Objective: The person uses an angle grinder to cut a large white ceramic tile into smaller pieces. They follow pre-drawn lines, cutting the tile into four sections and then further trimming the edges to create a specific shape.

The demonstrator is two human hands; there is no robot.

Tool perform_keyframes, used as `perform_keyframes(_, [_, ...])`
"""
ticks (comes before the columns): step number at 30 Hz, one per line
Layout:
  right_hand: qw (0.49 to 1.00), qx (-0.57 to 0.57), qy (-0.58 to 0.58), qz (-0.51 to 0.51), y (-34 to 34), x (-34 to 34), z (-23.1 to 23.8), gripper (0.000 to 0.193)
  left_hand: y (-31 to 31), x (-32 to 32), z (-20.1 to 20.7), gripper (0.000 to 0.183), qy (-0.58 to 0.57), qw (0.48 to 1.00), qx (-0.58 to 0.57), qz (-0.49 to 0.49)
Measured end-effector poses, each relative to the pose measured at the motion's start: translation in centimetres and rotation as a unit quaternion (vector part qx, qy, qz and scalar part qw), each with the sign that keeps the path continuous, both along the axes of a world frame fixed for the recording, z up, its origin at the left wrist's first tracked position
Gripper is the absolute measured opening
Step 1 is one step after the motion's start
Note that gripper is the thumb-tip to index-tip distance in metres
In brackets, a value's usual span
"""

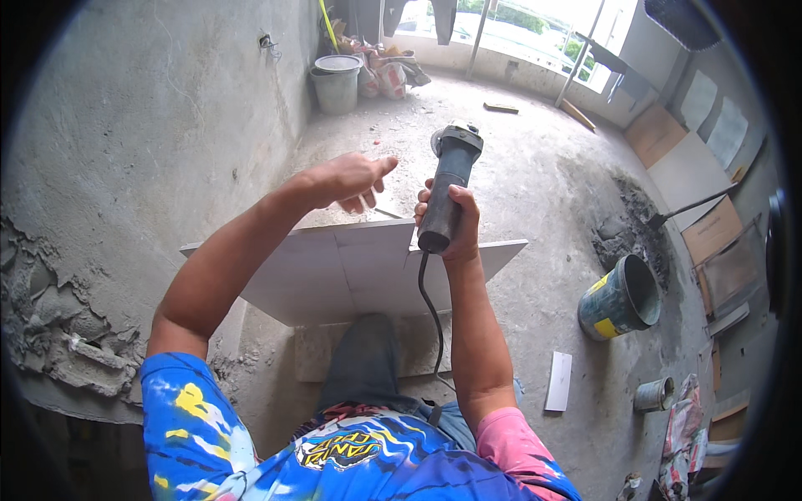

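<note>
My right hand (pixel 455 221) is wrapped round the body of a dark angle grinder (pixel 454 171), its head and disc pointing away from me. A black cord (pixel 428 296) runs from the grinder's near end down past my right forearm. My left hand (pixel 355 179) is open and holds nothing, its fingers apart, a little to the left of the grinder. Below both hands a large pale tile (pixel 313 271) is tilted over my leg. Pencil-like lines cross its face, and a small notch shows at its far edge, partly hidden by my right hand.
A rough plastered wall (pixel 184 108) rises on the left. Toward the back stand a lidded bucket (pixel 337 88) and several bags (pixel 393 73). On the right are a dark bucket (pixel 608 309), a heap of mortar (pixel 622 230), a can (pixel 652 395) and a narrow tile strip (pixel 559 382).
</note>
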State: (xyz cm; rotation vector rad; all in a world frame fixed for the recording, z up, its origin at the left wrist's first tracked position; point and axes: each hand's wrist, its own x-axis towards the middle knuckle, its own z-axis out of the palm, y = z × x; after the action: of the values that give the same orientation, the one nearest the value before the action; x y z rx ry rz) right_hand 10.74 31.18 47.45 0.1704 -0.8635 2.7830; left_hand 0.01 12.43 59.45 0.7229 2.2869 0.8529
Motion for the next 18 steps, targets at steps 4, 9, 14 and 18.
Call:
perform_keyframes(4, [0.999, -0.019, 0.027, 0.021, -0.7, 0.3, 0.1, 0.048, 5.5, -2.4, -3.2, 0.084, -0.153, 0.983, 0.097, 0.022])
perform_keyframes(9, [1.0, 0.008, 0.023, 0.015, -0.6, 1.0, 0.0, 0.045, 8.7, -0.7, -6.1, 0.073, -0.345, 0.908, 0.231, -0.061])
perform_keyframes(14, [1.0, 0.003, 0.017, 0.005, -1.3, 1.5, 0.1, 0.046, 9.3, -1.4, -7.9, 0.078, -0.397, 0.874, 0.267, -0.082])
perform_keyframes(18, [1.0, 0.015, 0.021, 0.01, -1.4, 1.8, 0.4, 0.045, 9.2, -2.0, -8.4, 0.081, -0.461, 0.828, 0.295, -0.122])
